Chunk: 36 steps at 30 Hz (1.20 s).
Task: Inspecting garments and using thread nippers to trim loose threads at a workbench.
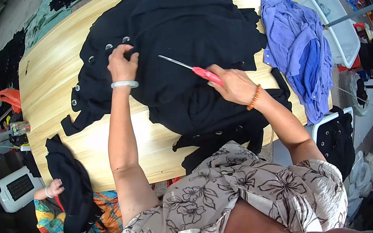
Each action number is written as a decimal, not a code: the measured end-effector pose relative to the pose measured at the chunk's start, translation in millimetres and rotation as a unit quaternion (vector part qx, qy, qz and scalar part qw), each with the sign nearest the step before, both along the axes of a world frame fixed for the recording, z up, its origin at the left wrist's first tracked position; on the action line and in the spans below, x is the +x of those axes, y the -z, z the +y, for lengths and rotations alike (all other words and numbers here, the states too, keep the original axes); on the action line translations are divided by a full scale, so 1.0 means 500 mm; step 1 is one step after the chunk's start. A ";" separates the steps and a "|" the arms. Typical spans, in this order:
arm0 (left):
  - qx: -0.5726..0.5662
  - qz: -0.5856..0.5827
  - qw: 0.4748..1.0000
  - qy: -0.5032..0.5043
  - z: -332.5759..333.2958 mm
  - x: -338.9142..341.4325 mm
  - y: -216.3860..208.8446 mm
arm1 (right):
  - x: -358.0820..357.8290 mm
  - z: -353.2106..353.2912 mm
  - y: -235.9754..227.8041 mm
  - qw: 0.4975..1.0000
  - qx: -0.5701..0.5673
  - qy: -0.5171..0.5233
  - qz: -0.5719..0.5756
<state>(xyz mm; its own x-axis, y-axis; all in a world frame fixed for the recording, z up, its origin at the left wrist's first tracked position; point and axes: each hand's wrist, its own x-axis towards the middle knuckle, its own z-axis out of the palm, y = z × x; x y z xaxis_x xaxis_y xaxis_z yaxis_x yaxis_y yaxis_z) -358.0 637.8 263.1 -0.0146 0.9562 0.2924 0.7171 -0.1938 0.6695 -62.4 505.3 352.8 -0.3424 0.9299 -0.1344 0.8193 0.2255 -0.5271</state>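
Black garments (171, 25) lie heaped across the wooden table. Silvery round eyelets run along their left edge. My left hand (123, 67), with a pale bangle at the wrist, has its fingers curled on the black cloth beside two eyelets and pinches a bit of it. In my right hand (235, 84), above the middle of the heap, is a red-handled pointed tool (207, 75). Its slim metal end points up and left, apart from my left hand. Whether that end is one blade or two closed together, I cannot tell.
A pile of purple garments (296, 48) lies on the right of the table (50, 55), beside a white plastic bin (345, 35). At the lower left, another person (74, 224) handles a black garment (72, 185) with eyelets. More black cloth (336, 141) hangs at the lower right.
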 end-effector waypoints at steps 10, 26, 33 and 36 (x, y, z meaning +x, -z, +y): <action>0.022 0.005 0.986 0.168 -0.195 0.136 -0.056 | 0.109 -0.212 0.080 0.986 -0.099 -0.114 -0.070; -0.069 -0.253 0.714 0.649 -0.632 0.285 -0.456 | 0.266 -0.392 0.276 0.986 0.078 -0.110 0.096; -0.045 -0.409 0.762 0.501 -0.728 0.233 -0.412 | 0.685 -0.678 0.213 0.994 0.075 -0.079 -0.003; -0.019 -0.363 0.898 0.246 -0.735 0.220 -0.368 | 0.651 -0.615 0.226 0.995 0.077 -0.043 -0.044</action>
